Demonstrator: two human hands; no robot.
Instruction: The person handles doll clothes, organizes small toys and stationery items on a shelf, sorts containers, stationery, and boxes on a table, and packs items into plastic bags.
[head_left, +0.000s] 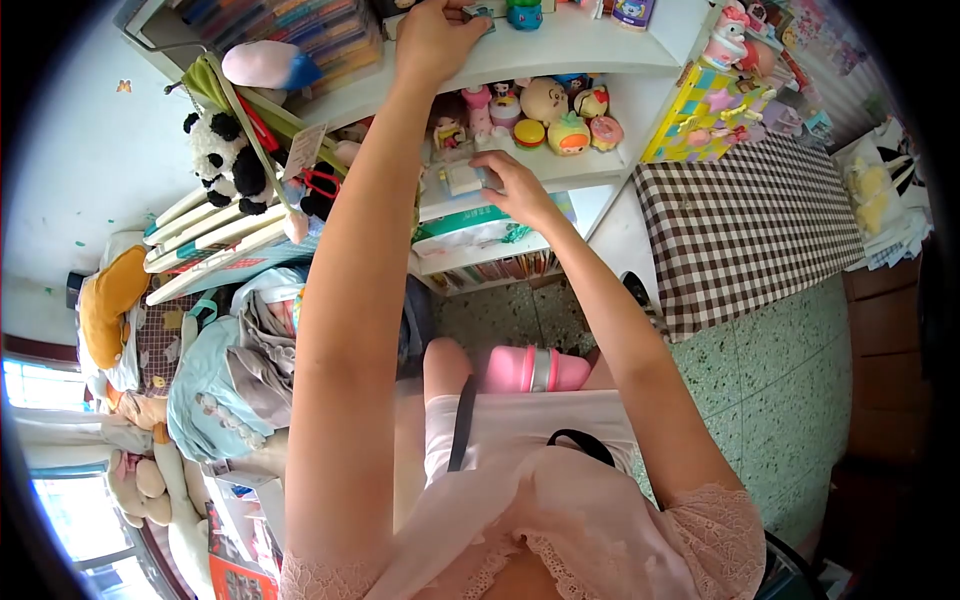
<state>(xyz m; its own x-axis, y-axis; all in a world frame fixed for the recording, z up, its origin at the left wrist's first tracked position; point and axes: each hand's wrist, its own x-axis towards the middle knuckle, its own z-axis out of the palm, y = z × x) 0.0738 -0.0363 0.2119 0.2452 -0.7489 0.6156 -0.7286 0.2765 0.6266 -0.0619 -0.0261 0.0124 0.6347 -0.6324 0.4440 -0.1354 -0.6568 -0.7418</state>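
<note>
Left hand point(437, 42) half-curled, right hand point(515, 188) half-open against translucent-white plastic box point(461, 179), holds unclear; nudge could tip box off white shelf point(590, 173).

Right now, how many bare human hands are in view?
2: the left hand at the white upper shelf; the right hand at the small translucent box below.

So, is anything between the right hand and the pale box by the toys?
Nothing visible. The right hand has its fingers right at the pale box; the toys stand behind, not between.
</note>
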